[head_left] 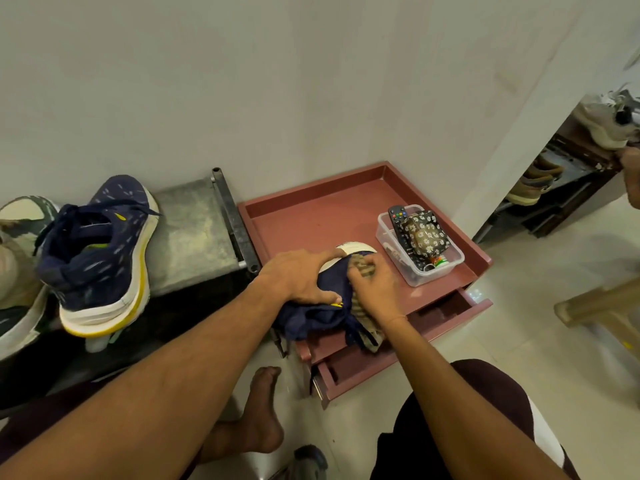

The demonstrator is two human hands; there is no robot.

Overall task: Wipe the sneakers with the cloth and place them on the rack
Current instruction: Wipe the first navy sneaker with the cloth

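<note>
Racked sneaker (100,258): propped toe-up on the rack (194,230), at 9 o'clock of the hands.
Held sneaker (311,318): lies on the pink cabinet (311,223), at 3 o'clock of the rack, toe toward 1 o'clock.
Left hand (298,277): fingers wrapped over the upper, grasping and steadying the shoe.
Right hand (375,289): fingers pinch the cloth (362,268) against the toe area.
Assessment: the shoe is likely light, with a soft, yielding knit upper and a firmer foam sole. The best hold is judged to be the sole edge or heel collar, not the laces. The cloth is limp and bunches easily.
Plastic box (415,280): at 2 o'clock of the right hand, apart from the work
</note>
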